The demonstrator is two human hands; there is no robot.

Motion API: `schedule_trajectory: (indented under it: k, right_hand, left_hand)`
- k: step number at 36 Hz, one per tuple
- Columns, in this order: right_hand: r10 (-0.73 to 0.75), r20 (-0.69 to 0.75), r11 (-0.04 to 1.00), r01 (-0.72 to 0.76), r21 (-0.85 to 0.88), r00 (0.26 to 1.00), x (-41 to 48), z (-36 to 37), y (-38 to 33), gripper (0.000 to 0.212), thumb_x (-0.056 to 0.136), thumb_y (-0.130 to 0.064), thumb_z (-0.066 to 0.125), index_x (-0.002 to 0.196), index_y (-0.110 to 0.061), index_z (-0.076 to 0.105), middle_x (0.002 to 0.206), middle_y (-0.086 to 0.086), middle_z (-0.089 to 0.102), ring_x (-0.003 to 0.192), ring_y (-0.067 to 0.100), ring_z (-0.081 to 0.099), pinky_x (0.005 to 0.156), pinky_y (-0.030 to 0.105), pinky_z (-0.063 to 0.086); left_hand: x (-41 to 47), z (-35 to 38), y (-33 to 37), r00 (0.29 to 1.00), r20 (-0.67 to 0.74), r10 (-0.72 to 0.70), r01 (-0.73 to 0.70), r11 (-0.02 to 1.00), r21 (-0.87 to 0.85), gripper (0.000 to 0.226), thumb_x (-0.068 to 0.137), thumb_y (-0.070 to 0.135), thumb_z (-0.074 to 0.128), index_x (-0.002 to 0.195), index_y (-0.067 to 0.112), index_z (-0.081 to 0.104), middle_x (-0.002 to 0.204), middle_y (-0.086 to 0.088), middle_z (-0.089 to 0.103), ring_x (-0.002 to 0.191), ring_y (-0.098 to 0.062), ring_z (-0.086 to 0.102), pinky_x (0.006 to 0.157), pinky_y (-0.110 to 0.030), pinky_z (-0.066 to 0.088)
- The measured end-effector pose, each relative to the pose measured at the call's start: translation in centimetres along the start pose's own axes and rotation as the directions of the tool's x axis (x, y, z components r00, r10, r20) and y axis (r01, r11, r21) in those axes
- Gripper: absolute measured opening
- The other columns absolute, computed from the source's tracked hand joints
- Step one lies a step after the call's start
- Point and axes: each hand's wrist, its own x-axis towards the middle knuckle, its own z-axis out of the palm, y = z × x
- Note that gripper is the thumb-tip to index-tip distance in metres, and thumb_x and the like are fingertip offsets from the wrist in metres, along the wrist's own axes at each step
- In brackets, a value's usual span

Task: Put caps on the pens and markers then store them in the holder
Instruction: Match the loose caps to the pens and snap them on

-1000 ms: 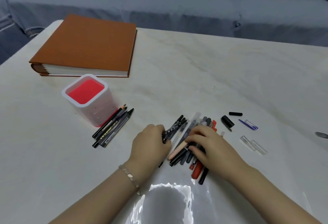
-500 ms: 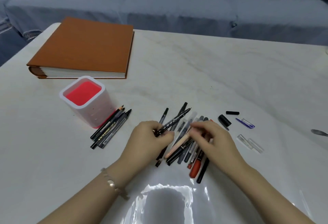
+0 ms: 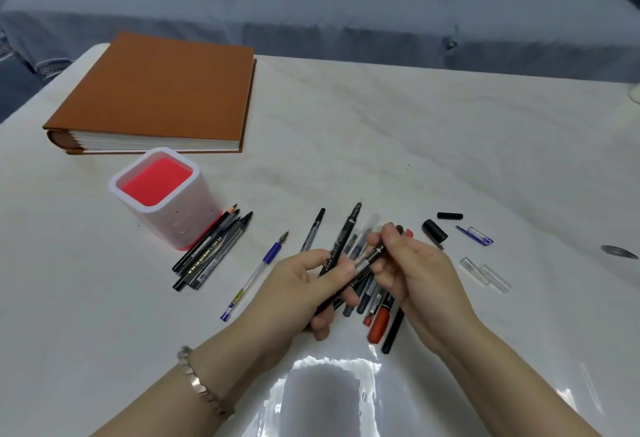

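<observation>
Beside holder [image 3: 180, 225], pen [image 3: 204, 256] lettering illegible; left hand [image 3: 298, 291], right hand [image 3: 422, 277] grip markers [image 3: 346, 235].

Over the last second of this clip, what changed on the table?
Both hands rose off the pile: the left hand now grips two black pens, and the right hand pinches the upper end of one of them. A blue pen and a thin black pen now lie uncovered left of the pile. The holder, loose caps and album stayed put.
</observation>
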Motion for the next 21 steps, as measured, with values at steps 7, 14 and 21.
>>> schedule_trajectory:
  k: [7,14,21]
  right_hand:
    - [0.016,-0.098,0.994,-0.006,0.105,0.995,0.2,-0.3,-0.2,0.033,0.090,-0.024,0.051,0.060,-0.014,0.062,0.050,-0.002,0.045,0.042,0.007,0.033,0.045,0.017,0.028]
    - [-0.115,-0.379,0.990,0.136,0.027,0.918,2.3,-5.2,-2.8,0.027,0.093,-0.024,0.048,0.071,-0.019,0.062,0.072,-0.004,0.057,0.060,0.006,0.049,0.059,0.020,0.038]
    - [-0.166,-0.155,0.984,0.152,-0.095,0.974,0.4,-3.0,-2.3,0.018,0.091,-0.012,0.051,0.089,-0.023,0.066,0.066,0.002,0.042,0.056,0.007,0.042,0.065,0.017,0.043]
  left_hand:
    - [-0.2,0.7,-0.1,0.999,0.005,0.045,-0.044,0.998,-0.054,0.016,0.085,0.010,0.056,0.079,-0.003,0.061,0.056,-0.005,0.059,0.030,-0.007,0.026,0.033,-0.013,0.019]
    - [-1.5,-1.4,-0.1,0.999,-0.041,0.033,-0.033,0.999,0.004,0.019,0.082,0.014,0.058,0.091,-0.001,0.064,0.056,-0.005,0.058,0.029,-0.007,0.024,0.034,-0.010,0.019]
    - [-0.9,-0.3,-0.8,0.997,-0.066,0.029,-0.016,0.982,0.186,0.017,0.092,0.012,0.049,0.093,0.023,0.062,0.064,0.001,0.067,0.042,-0.008,0.035,0.039,-0.016,0.029]
